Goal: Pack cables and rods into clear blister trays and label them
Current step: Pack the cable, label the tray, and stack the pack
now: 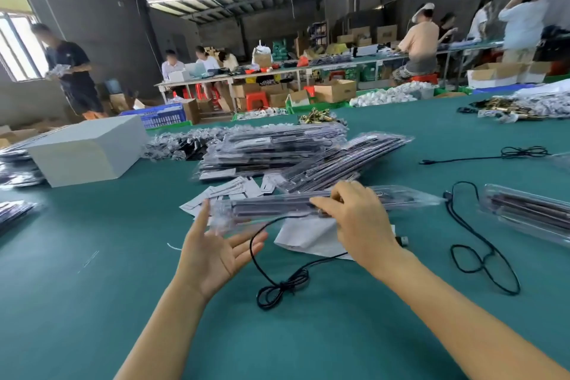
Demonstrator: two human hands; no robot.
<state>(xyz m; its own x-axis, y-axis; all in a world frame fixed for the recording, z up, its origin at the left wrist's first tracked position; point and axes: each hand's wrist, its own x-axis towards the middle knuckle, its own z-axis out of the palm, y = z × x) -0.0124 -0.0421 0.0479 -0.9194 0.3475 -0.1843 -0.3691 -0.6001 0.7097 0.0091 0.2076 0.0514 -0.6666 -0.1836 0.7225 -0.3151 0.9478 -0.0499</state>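
Note:
A long clear blister tray (277, 208) with dark rods inside is lifted a little above the green table (92, 287). My right hand (354, 219) grips it near its middle, fingers curled over the top edge. My left hand (212, 253) is spread, palm up, just under the tray's left end, fingers straight. A black cable (277, 284) runs from the tray down to a tied bundle on the table below my hands. White label cards (234, 193) lie behind the tray.
A stack of packed trays (271, 148) sits behind. A white box (89, 151) stands at the left. Another filled tray (530, 213) and a loose black cable (481, 256) lie at the right. A white sheet (308, 237) lies under my right hand. People work at far tables.

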